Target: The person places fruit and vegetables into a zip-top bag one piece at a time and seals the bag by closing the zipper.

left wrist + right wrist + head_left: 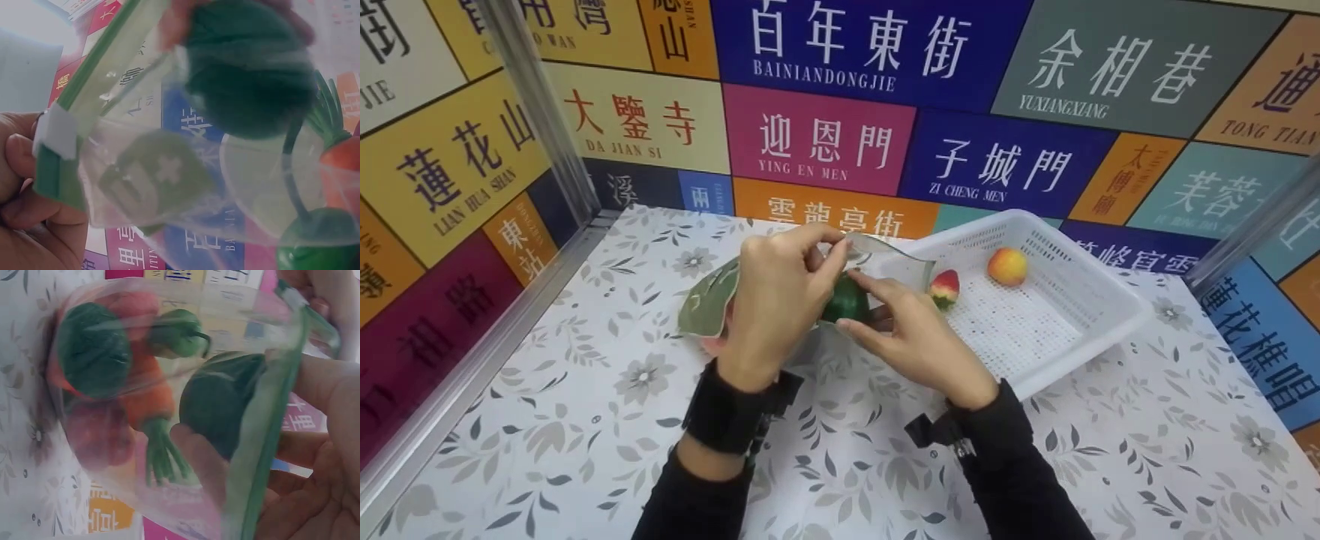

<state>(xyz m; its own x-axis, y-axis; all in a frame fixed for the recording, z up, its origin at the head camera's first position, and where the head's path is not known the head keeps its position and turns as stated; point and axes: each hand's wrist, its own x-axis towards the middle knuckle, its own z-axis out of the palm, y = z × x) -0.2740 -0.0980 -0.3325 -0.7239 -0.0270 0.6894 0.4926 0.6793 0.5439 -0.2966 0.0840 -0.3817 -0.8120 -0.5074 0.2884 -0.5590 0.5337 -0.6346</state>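
My left hand [780, 296] pinches one corner of a clear zip bag [711, 304], beside the white slider [56, 135] on its green zip strip. My right hand [922, 330] grips a dark green, smooth oval fruit [846, 301] at the bag's mouth, fingers inside and around it. Through the plastic in the right wrist view I see a carrot [151, 396] with green tops, a green pepper [177, 333] with a curved stem, another dark green oval piece [94, 349] and a reddish round piece [101, 436].
To the right stands a white perforated basket [1110, 315], partly behind my right hand. In it lie a strawberry [945, 289] and a yellow-red peach [1007, 266]. A floral cloth [645, 435] covers the table, and printed sign panels [821, 139] rise behind.
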